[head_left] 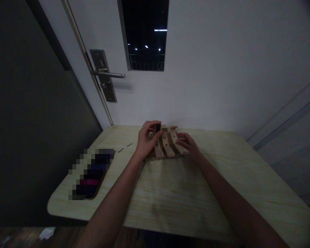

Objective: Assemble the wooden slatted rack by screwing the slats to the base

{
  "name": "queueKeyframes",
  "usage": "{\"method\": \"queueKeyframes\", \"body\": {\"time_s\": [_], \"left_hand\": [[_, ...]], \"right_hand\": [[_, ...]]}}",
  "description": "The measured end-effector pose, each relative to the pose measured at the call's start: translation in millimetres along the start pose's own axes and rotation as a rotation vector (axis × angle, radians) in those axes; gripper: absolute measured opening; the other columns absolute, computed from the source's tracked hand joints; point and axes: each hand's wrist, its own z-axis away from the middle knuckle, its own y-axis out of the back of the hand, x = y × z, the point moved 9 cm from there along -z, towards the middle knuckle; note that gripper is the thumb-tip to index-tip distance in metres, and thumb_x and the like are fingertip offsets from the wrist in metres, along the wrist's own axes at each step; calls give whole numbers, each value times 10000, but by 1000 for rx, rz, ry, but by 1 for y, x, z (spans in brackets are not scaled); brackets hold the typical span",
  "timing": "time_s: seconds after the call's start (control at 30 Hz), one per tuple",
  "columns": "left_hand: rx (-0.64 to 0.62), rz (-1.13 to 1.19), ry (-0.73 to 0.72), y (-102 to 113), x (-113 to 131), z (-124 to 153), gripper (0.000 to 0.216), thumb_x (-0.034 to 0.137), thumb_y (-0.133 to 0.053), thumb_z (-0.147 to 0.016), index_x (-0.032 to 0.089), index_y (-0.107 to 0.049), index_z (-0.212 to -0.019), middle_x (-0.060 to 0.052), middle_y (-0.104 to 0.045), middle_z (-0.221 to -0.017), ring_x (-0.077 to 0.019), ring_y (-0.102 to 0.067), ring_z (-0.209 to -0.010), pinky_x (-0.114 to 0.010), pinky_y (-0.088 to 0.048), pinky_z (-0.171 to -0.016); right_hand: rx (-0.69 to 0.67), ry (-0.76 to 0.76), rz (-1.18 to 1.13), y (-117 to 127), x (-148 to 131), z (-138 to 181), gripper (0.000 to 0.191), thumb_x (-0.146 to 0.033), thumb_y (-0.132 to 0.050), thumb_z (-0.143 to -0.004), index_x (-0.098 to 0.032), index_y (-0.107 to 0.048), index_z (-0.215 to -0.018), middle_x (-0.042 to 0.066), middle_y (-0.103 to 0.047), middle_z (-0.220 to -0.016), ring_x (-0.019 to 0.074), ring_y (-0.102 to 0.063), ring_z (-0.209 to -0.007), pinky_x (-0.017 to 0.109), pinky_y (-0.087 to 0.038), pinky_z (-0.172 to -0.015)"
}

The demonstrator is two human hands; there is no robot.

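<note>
The left hand (146, 139) has its fingers curled, pinching a small black block (158, 127) at the top of a wooden slatted rack (166, 146). The right hand (188, 144) lies with fingers loosely spread on the rack's right slat. The rack sits at the far edge of a pale wooden table (186, 196), near the white wall (222, 69).

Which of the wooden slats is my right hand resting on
The rightmost slat: your right hand lies on it, while the other two sit between your hands.
</note>
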Motion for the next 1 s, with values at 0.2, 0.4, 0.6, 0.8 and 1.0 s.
{"method": "queueKeyframes", "body": {"time_s": [0.2, 0.4, 0.6, 0.8, 1.0], "left_hand": [[-28, 111, 28, -2, -3, 1, 340, 237, -574, -831, 281, -528, -1165, -28, -604, -990, -145, -585, -903, -301, -483, -812], [-25, 80, 14, -3, -2, 1, 293, 251, -627, -796, 257, -571, -1084, -29, -607, -1017, -146, -580, -924, -311, -473, -839], [17, 35, 29, -1, -8, 0, 336, 229, -681, -744, 264, -565, -1057, -22, -577, -1016, -139, -571, -893, -288, -480, -775], [-18, 92, 36, -3, -3, 1, 355, 214, -594, -814, 267, -502, -1153, -34, -597, -1016, -144, -583, -926, -286, -478, -796], [-21, 105, 13, -4, -2, 1, 263, 233, -586, -824, 252, -531, -1080, -34, -589, -1027, -139, -576, -935, -294, -475, -819]], "right_hand": [[0, 15, 17, 1, 0, -2, 409, -505, -677, -688, -243, -548, -974, 76, -604, -1085, 228, -603, -963, 400, -497, -820], [-10, 12, 13, 0, 0, -1, 386, -502, -661, -710, -254, -549, -984, 73, -593, -1112, 226, -603, -963, 390, -505, -802], [-3, 9, 13, 1, 1, -1, 408, -510, -670, -699, -248, -550, -989, 77, -598, -1113, 227, -606, -962, 393, -509, -808], [9, 14, 18, 1, 0, -1, 411, -515, -674, -691, -250, -553, -980, 81, -598, -1108, 228, -604, -957, 396, -506, -806], [23, 9, 10, 2, -1, -1, 423, -521, -680, -673, -253, -552, -973, 82, -600, -1105, 236, -606, -954, 414, -497, -818]]}}
